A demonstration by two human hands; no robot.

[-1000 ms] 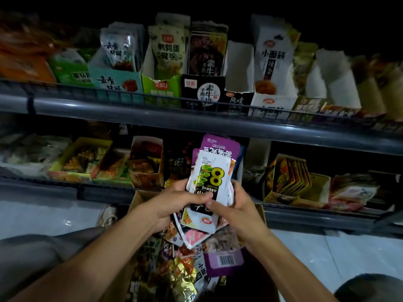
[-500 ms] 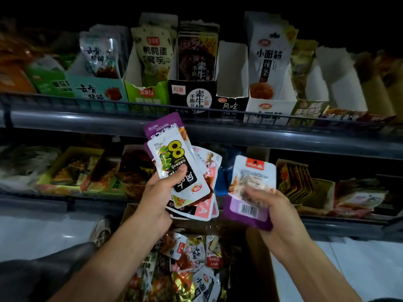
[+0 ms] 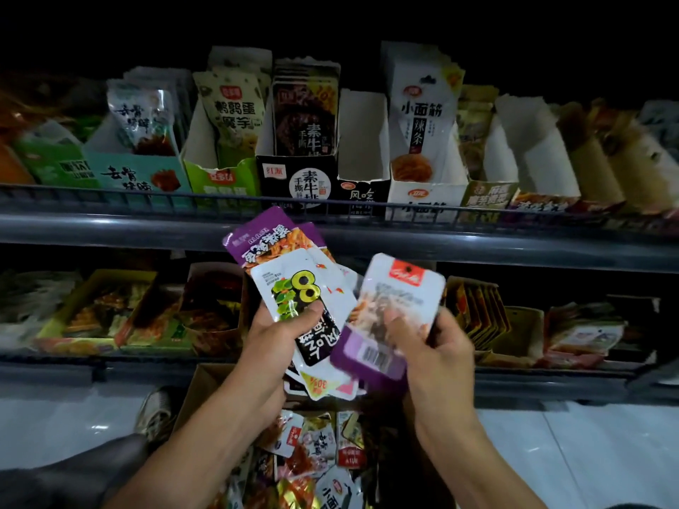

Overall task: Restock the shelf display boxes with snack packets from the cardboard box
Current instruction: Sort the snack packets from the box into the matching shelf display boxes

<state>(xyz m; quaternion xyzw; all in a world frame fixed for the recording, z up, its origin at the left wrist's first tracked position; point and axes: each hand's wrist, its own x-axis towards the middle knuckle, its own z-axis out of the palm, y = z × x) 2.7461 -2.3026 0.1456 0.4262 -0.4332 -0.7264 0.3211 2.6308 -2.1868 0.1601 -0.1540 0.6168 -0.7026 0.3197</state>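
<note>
The left hand [image 3: 283, 336] gripped a fan of packets [image 3: 297, 288] (top one marked "8") above the cardboard box [image 3: 205, 391]. The right hand [image 3: 433, 347] pinched a purple-edged packet [image 3: 389, 317] beside them, below the empty "风吃" display box [image 3: 362, 156].

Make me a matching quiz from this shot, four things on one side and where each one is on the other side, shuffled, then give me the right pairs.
Things
1. fanned stack of packets
2. single white and purple packet
3. cardboard box
4. black display box

Places
A. on the upper shelf, behind the wire rail
B. held in the left hand
C. on the floor below both hands, with loose packets in it
D. held in the right hand

Pairs: 1-B, 2-D, 3-C, 4-A
</note>
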